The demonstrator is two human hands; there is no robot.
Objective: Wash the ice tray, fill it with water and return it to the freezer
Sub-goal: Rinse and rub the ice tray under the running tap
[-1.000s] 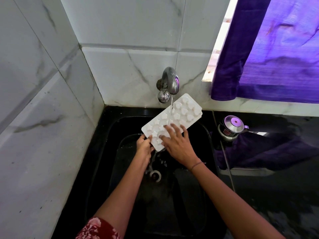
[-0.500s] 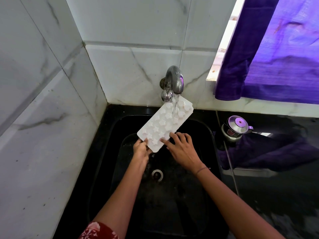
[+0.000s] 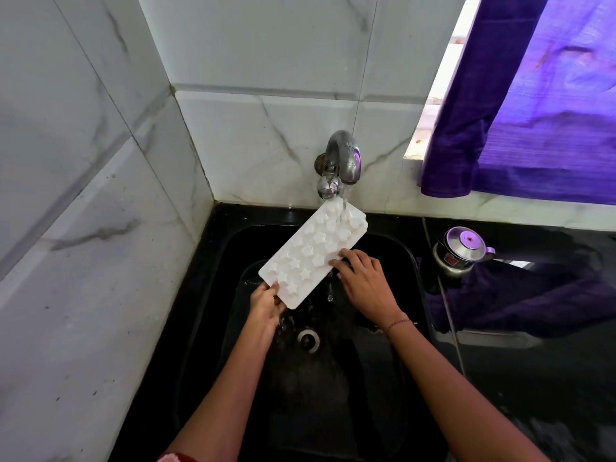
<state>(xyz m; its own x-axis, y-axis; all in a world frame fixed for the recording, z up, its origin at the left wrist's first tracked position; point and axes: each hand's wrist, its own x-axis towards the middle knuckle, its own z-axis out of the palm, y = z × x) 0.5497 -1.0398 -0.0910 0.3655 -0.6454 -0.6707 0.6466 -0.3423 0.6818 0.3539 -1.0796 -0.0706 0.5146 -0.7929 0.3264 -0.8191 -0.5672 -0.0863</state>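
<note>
Under the tap (image 3: pixel 340 161): ice tray (image 3: pixel 313 253) tilted in running water | left hand (image 3: pixel 265 303) grips near corner | right hand (image 3: pixel 365 281) fingers (image 3: pixel 343 258) spread open on tray edge

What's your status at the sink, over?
Left hand grips ice tray near corner; right hand fingertips on its edge. Tray tilted under running tap, over sink. Nothing blocking.

Thin bracelet (image 3: pixel 398 323) on rt wrist; red floral sleeve (image 3: pixel 176 457) lt.
</note>
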